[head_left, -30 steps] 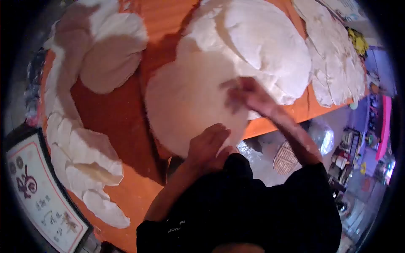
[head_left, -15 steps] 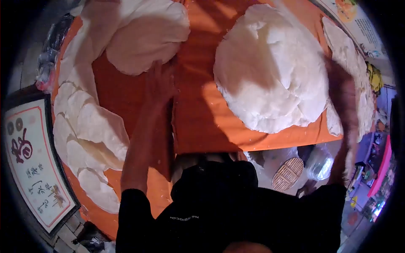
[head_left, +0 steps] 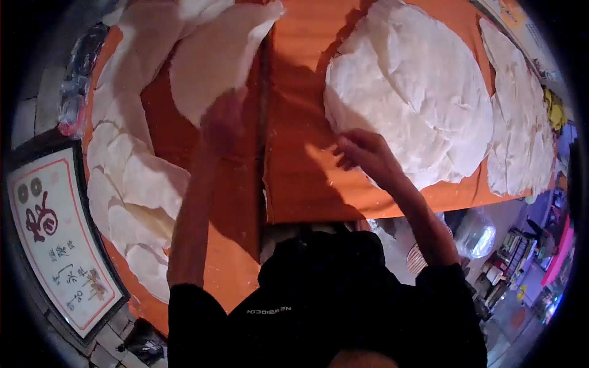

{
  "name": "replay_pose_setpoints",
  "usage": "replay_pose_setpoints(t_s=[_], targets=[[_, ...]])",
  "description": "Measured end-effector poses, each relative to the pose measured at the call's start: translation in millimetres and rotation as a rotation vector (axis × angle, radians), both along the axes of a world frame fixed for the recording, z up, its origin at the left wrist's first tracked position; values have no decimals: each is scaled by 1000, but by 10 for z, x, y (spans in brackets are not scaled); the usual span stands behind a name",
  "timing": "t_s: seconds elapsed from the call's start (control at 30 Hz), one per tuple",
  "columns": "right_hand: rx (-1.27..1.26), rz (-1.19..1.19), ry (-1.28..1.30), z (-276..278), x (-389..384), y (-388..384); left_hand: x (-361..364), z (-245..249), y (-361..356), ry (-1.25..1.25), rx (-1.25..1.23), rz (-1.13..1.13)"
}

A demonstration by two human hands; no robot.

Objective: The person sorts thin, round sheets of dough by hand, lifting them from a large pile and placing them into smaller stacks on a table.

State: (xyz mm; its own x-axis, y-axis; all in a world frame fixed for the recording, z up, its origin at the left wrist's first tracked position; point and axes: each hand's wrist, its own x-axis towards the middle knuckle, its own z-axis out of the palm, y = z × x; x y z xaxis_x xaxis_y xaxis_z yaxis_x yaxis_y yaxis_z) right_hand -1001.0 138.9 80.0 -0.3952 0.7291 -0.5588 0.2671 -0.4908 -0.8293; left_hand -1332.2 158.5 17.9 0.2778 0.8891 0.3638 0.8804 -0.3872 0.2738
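My left hand (head_left: 224, 119) is in shadow at the lower right edge of a thin pale sheet (head_left: 208, 64) on the orange cloth. Its fingers look drawn together at that edge, but what they grip is too dark to make out. My right hand (head_left: 363, 153) is at the lower left edge of a large pile of whitish sheets (head_left: 423, 92). The fingers of this hand are curled, with nothing visible between them. More overlapping pale sheets (head_left: 150, 184) lie in a curve along the left side.
An orange-covered surface (head_left: 300, 178) has a dark seam down its middle. Further sheets (head_left: 518, 122) lie at the far right. A framed sign (head_left: 64, 239) stands at the left. Below the surface's front edge are a round slatted item (head_left: 417, 260) and a clear plastic bundle (head_left: 477, 236).
My right hand has come from the far right, across to the lower left of the pile. The sheet by my left hand has shifted and looks narrower. The view has shifted slightly.
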Motion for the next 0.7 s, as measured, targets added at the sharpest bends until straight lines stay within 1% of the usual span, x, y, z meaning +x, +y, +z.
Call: replay_pose_setpoints(t_s=[0.07,0.1,0.17,0.2,0.23,0.27,0.37,0.47,0.57,0.67,0.7], targets=[[-221,-210,237,-50,-179,27,305,214,-454,-100,-93,-111],[-282,-280,339,11,-305,30,480,312,-698,-153,-142,-168],[-376,-356,414,-23,-417,65,815,379,-1095,-252,-231,-234],[-415,-359,388,-121,-436,90,953,343,-1200,-300,-266,-237],[-454,-360,363,-219,-435,95,1056,296,-1299,-350,-297,-217],[-433,-329,353,-312,-421,75,1149,277,-1351,-418,-332,-158],[-405,-297,373,-452,-379,40,1282,386,-1348,-782,-639,147],[-388,-290,440,-507,-367,33,1162,168,-1131,-655,-359,58],[-364,-272,540,-588,-367,5,1250,208,-908,-527,-178,116],[-313,-204,655,-695,-358,-22,1291,303,-815,-743,-358,183],[-291,-193,662,-718,-357,-44,1293,306,-801,-752,-372,202]])
